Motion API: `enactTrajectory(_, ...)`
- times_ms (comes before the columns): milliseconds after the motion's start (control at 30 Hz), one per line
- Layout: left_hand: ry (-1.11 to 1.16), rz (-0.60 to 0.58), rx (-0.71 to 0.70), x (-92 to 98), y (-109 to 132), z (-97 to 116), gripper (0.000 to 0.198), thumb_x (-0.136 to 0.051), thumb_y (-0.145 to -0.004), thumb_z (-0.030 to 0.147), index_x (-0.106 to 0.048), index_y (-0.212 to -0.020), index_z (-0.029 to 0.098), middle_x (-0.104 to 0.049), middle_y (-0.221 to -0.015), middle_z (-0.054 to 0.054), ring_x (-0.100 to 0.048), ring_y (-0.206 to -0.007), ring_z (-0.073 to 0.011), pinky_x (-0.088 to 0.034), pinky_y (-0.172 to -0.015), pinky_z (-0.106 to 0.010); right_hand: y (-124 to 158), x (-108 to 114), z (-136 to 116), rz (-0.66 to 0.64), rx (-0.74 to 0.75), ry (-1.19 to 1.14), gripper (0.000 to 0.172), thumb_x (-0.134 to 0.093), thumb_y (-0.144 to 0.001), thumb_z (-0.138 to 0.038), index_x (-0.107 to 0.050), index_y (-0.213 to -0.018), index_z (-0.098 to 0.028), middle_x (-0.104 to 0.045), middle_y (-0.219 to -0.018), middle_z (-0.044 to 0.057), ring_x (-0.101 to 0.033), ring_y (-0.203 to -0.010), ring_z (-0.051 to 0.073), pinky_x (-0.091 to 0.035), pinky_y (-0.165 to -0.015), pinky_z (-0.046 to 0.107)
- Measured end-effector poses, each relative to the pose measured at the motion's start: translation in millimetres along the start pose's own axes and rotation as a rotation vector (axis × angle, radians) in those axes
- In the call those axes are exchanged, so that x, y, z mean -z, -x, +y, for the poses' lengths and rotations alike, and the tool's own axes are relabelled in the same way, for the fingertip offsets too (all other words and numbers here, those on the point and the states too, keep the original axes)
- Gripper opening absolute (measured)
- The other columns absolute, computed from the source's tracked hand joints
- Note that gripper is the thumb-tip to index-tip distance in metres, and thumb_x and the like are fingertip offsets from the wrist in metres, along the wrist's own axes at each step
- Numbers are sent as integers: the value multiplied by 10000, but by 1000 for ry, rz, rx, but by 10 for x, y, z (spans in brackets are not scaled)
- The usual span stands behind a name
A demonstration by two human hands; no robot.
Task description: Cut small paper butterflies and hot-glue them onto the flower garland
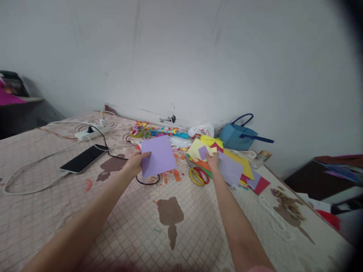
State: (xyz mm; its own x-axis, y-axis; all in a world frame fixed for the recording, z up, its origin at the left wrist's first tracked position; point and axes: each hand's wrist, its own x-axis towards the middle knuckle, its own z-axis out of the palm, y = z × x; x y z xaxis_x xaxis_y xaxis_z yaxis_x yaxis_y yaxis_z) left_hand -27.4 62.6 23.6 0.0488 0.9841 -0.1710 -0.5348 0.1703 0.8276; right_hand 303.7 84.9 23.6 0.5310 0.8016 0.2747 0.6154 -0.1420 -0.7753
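Note:
My left hand (137,161) is closed on the edge of a square purple sheet of paper (159,156), thumb on its face, raised above the table. Over a pile of coloured paper, my right hand (213,161) pinches a small purple piece of paper (203,152). Pale yellow paper (194,149) lies directly behind that piece. Just left of my right wrist are scissors (196,176) with yellow and red handles. To the right of the hand the pile shows a lilac sheet (231,168) and a darker yellow sheet (239,163).
A tablet-like black device (84,158) with cables lies left, near a white power strip (92,134). At the back are paper flowers (139,129), a white plastic bag (202,131) and a blue bag (237,136). Peanut-like pods (289,204) and white cord (273,219) lie right.

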Motion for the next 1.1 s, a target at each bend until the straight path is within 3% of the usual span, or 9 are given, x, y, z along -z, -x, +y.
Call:
enactTrajectory(167, -28, -64, -6, -62, 73, -90, 237, -715, -615, 52, -621, -821, 122, -687, -665, -24, -615, -513, -131, -474, -508, -204, 695, -153, -192, -351, 65, -326, 483, -346, -890, -567, -625, -938, -175, -651, -769, 39, -557, -509, 119, -450, -467, 239)
enactTrajectory(333, -29, -87, 33, -169, 143, -109, 287, -686, -734, 384, -628, -886, 147, -697, -719, -43, -640, -587, -170, -494, -573, -251, 1239, -417, -309, -578, 87, -540, 359, -638, -696, -532, -543, -643, -190, -441, -477, -70, -388, -384, 77, -309, -366, 193)
enactTrajectory(400, 1, -137, 100, -198, 158, -66, 486, -462, -822, 598, -629, -915, 151, -702, -761, -71, -663, -650, -203, -514, -613, -293, 1265, -436, -300, -571, 77, -592, 345, -624, -700, -512, -511, -640, -192, -420, -494, -74, -363, -397, 71, -292, -368, 187)
enactTrajectory(500, 59, -258, 234, -209, 171, -18, 694, -209, -841, 689, -630, -944, 147, -706, -804, -100, -681, -712, -230, -527, -612, -316, 1241, -409, -261, -534, 73, -632, 333, -596, -711, -516, -511, -694, -195, -468, -558, -57, -398, -443, 80, -331, -401, 192)
enactTrajectory(600, 0, -289, 263, -206, 196, -71, 555, -371, -851, 616, -648, -919, 140, -711, -783, -103, -686, -701, -228, -527, -590, -296, 1245, -373, -242, -498, 92, -613, 345, -572, -725, -541, -504, -708, -202, -487, -578, -46, -414, -460, 91, -343, -414, 200)
enactTrajectory(667, -66, -280, 249, -207, 221, -148, 299, -585, -823, 406, -662, -883, 123, -715, -751, -100, -682, -660, -213, -527, -600, -280, 1237, -342, -233, -475, 116, -563, 354, -547, -744, -554, -504, -703, -205, -493, -573, -40, -416, -457, 97, -341, -416, 208)
enactTrajectory(767, -87, -253, 209, -205, 247, -236, 92, -671, -751, 129, -666, -839, 102, -720, -735, -98, -668, -598, -180, -533, -609, -265, 1119, -226, -170, -414, 149, -438, 383, -443, -808, -576, -533, -752, -207, -543, -605, -16, -434, -450, 110, -337, -422, 225)
enactTrajectory(867, -75, -198, 160, -190, 230, -230, 40, -627, -772, 82, -650, -794, 108, -714, -704, -70, -654, -556, -149, -544, -596, -256, 888, -17, 2, -309, 168, -270, 395, -390, -832, -564, -555, -852, -206, -602, -710, 17, -490, -509, 134, -356, -465, 245)
enactTrajectory(1100, -83, -139, 125, -157, 179, -182, 31, -630, -764, 85, -638, -780, 111, -704, -676, -55, -650, -531, -156, -553, -551, -276, 629, 139, 455, -275, 160, 127, 328, -775, -517, -334, -496, -632, -206, -565, -653, 2, -557, -711, 208, -395, -629, 282)
